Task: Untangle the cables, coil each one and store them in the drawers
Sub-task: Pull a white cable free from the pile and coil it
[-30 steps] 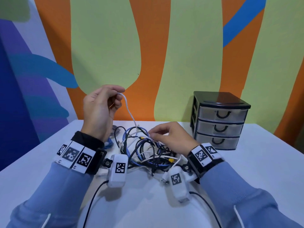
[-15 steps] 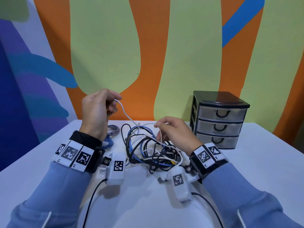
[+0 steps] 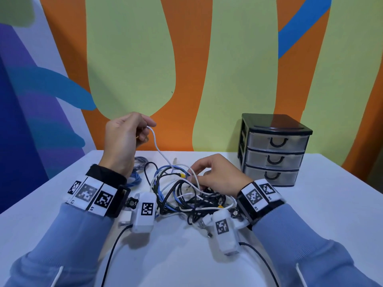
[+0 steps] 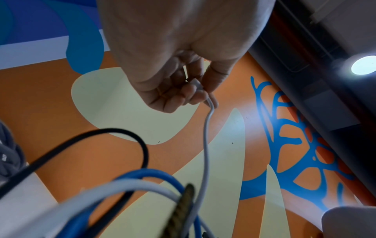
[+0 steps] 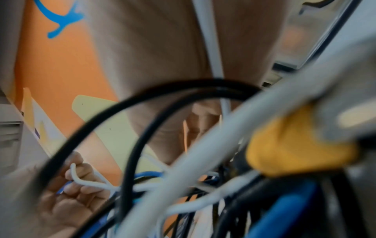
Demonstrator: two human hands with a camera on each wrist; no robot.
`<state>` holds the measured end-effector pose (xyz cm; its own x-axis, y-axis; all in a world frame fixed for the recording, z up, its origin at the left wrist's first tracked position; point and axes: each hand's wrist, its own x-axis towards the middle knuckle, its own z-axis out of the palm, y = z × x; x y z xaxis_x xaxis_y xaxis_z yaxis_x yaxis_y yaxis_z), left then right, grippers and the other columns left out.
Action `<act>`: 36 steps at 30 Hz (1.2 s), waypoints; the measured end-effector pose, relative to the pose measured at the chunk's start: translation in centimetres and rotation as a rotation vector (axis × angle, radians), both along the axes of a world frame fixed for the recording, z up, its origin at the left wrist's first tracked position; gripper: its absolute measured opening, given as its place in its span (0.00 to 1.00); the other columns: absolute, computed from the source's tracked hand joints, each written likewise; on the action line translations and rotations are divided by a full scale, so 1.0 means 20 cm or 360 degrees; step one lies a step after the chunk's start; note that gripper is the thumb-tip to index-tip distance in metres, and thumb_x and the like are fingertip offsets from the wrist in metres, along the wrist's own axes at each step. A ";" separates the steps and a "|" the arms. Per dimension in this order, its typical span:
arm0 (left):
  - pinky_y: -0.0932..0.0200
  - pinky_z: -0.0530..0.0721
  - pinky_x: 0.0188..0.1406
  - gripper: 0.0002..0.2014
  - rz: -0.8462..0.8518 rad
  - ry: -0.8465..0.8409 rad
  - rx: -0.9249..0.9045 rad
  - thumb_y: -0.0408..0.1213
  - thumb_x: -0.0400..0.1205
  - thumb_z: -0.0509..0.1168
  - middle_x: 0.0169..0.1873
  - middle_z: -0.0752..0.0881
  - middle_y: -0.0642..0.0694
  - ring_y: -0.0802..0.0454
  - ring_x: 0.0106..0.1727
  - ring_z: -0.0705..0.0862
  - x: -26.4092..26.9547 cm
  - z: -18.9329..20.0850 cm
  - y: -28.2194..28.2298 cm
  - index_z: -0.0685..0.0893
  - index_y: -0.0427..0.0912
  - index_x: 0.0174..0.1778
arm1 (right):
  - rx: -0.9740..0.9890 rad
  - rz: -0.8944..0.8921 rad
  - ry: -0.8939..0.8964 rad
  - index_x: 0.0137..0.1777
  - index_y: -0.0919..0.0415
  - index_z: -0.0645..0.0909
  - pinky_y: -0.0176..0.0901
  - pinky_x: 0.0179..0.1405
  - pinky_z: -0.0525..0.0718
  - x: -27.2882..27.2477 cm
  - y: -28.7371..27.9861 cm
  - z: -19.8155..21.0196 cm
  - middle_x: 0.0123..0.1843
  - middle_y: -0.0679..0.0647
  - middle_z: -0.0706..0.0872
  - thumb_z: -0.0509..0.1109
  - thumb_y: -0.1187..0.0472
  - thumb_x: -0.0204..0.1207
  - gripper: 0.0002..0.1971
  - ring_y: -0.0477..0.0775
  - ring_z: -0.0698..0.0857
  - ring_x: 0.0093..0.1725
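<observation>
A tangle of black, white and blue cables lies on the white table between my wrists. My left hand is raised above the table's far left and pinches the plug end of a thin white cable, seen close in the left wrist view as the white cable held by my left hand. That cable slopes down into the tangle. My right hand rests low on the pile, its fingers curled round a white strand there. The right wrist view is blurred, filled with loops and a yellow plug.
A black three-drawer unit with clear drawers, all closed, stands at the back right of the table. A grey-blue coiled cable lies behind my left wrist. The painted wall rises right behind the table.
My right hand has dropped from a raised pinch back down onto the tangle. My left hand stays raised, still holding the white cable's end.
</observation>
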<state>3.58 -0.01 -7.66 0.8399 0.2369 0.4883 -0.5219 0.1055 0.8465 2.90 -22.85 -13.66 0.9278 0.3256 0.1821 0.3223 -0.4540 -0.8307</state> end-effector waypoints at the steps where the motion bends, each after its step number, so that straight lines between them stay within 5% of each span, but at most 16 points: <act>1: 0.56 0.72 0.32 0.14 0.0002 0.0007 0.0013 0.24 0.82 0.59 0.24 0.77 0.47 0.50 0.29 0.70 0.00 0.00 0.00 0.89 0.33 0.35 | 0.0043 -0.0049 -0.0031 0.47 0.63 0.93 0.38 0.33 0.82 0.00 0.00 0.00 0.44 0.59 0.94 0.83 0.63 0.77 0.04 0.48 0.85 0.29; 7: 0.53 0.73 0.34 0.16 0.0009 0.0158 0.0474 0.26 0.81 0.61 0.25 0.79 0.42 0.49 0.28 0.72 -0.02 0.00 0.04 0.90 0.34 0.31 | 0.0205 -0.0368 -0.0269 0.48 0.61 0.95 0.42 0.37 0.87 0.06 -0.03 -0.02 0.35 0.53 0.94 0.81 0.64 0.79 0.02 0.51 0.92 0.32; 10: 0.50 0.74 0.40 0.16 -0.0114 0.0305 0.1013 0.32 0.83 0.65 0.32 0.85 0.31 0.48 0.32 0.77 -0.03 -0.01 0.06 0.93 0.39 0.31 | 0.0229 -0.0432 -0.0292 0.52 0.57 0.95 0.41 0.41 0.88 0.06 -0.03 -0.02 0.36 0.51 0.94 0.79 0.60 0.81 0.04 0.50 0.94 0.36; 13: 0.54 0.77 0.43 0.10 -0.0167 0.0410 0.1412 0.33 0.85 0.70 0.33 0.92 0.44 0.57 0.30 0.82 -0.03 -0.04 0.03 0.94 0.40 0.39 | 0.0194 -0.0596 -0.0477 0.48 0.50 0.94 0.27 0.39 0.81 0.04 -0.04 0.00 0.37 0.45 0.93 0.79 0.54 0.81 0.03 0.42 0.91 0.39; 16: 0.53 0.76 0.39 0.07 -0.0026 0.0201 0.1444 0.51 0.84 0.73 0.35 0.87 0.55 0.60 0.33 0.80 -0.04 -0.05 -0.02 0.93 0.54 0.51 | 0.0252 -0.0679 -0.0633 0.43 0.48 0.91 0.32 0.40 0.80 0.04 -0.03 0.03 0.39 0.43 0.91 0.77 0.53 0.81 0.06 0.43 0.87 0.43; 20: 0.52 0.77 0.54 0.22 0.0140 -0.0088 0.1746 0.75 0.82 0.62 0.51 0.82 0.55 0.57 0.57 0.80 -0.05 -0.08 -0.08 0.88 0.71 0.66 | 0.0515 -0.0527 -0.0580 0.46 0.53 0.89 0.34 0.46 0.83 0.04 -0.02 0.05 0.41 0.44 0.92 0.77 0.58 0.83 0.04 0.43 0.88 0.43; 24: 0.55 0.73 0.39 0.26 0.0135 -0.0134 0.1581 0.69 0.85 0.63 0.34 0.86 0.46 0.56 0.37 0.81 -0.04 -0.09 -0.13 0.93 0.52 0.40 | 0.1131 -0.0260 -0.0207 0.51 0.59 0.84 0.43 0.40 0.83 0.01 -0.03 0.12 0.33 0.52 0.86 0.71 0.63 0.88 0.04 0.48 0.84 0.35; 26: 0.56 0.71 0.34 0.23 0.0018 -0.0115 0.1456 0.64 0.87 0.67 0.28 0.85 0.47 0.57 0.30 0.77 -0.04 -0.10 -0.13 0.91 0.50 0.37 | 0.1227 -0.0176 -0.0170 0.54 0.57 0.84 0.41 0.37 0.78 -0.01 -0.03 0.14 0.30 0.51 0.78 0.70 0.60 0.88 0.02 0.50 0.77 0.31; 30: 0.42 0.79 0.41 0.16 -0.0131 -0.0178 0.1414 0.50 0.91 0.67 0.35 0.89 0.40 0.40 0.38 0.83 -0.03 -0.11 -0.13 0.91 0.46 0.43 | 0.0977 0.0018 -0.0286 0.59 0.54 0.82 0.40 0.32 0.72 -0.04 0.02 0.14 0.28 0.50 0.73 0.68 0.57 0.90 0.04 0.52 0.70 0.29; 33: 0.51 0.87 0.43 0.13 -0.0174 -0.0314 0.0847 0.40 0.94 0.64 0.36 0.90 0.37 0.49 0.35 0.86 -0.04 -0.06 -0.14 0.87 0.37 0.48 | 0.0513 0.0100 -0.0234 0.55 0.57 0.81 0.42 0.30 0.73 -0.05 0.02 0.13 0.30 0.54 0.83 0.65 0.53 0.92 0.09 0.54 0.74 0.28; 36: 0.57 0.85 0.32 0.12 -0.0109 -0.0343 0.0431 0.41 0.93 0.65 0.25 0.78 0.42 0.52 0.26 0.76 -0.07 0.00 -0.09 0.89 0.37 0.52 | 0.0089 0.0123 -0.0156 0.53 0.62 0.85 0.39 0.40 0.80 -0.05 0.01 0.09 0.37 0.54 0.90 0.66 0.57 0.91 0.10 0.51 0.83 0.35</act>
